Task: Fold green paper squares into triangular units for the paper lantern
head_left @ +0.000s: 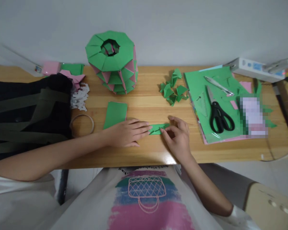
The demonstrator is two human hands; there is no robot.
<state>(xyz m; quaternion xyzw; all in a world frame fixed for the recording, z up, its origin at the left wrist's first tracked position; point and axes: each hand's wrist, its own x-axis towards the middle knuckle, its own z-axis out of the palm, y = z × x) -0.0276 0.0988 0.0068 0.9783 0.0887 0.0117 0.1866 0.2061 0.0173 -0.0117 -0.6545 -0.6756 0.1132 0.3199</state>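
Note:
A narrow folded strip of green paper (pixel 155 128) lies flat on the wooden table in front of me. My left hand (pixel 128 132) rests palm down at its left end, fingers stretched out and the tips on the paper. At the right end, my right hand (pixel 179 135) pinches the strip's edge between thumb and index finger, the other fingers curled. Behind my left hand is a small stack of green paper (pixel 116 113), partly covered by it. Several folded green paper pieces (pixel 172 89) sit in a loose heap beyond my right hand.
A tall green and pink folded-paper structure (pixel 111 60) stands at the back. On the right, black-handled scissors (pixel 219 116) and a pen (pixel 218 85) lie on green sheets (pixel 199 86), near a power strip (pixel 256 68). A black bag (pixel 28 111) and tape ring (pixel 93 123) are left.

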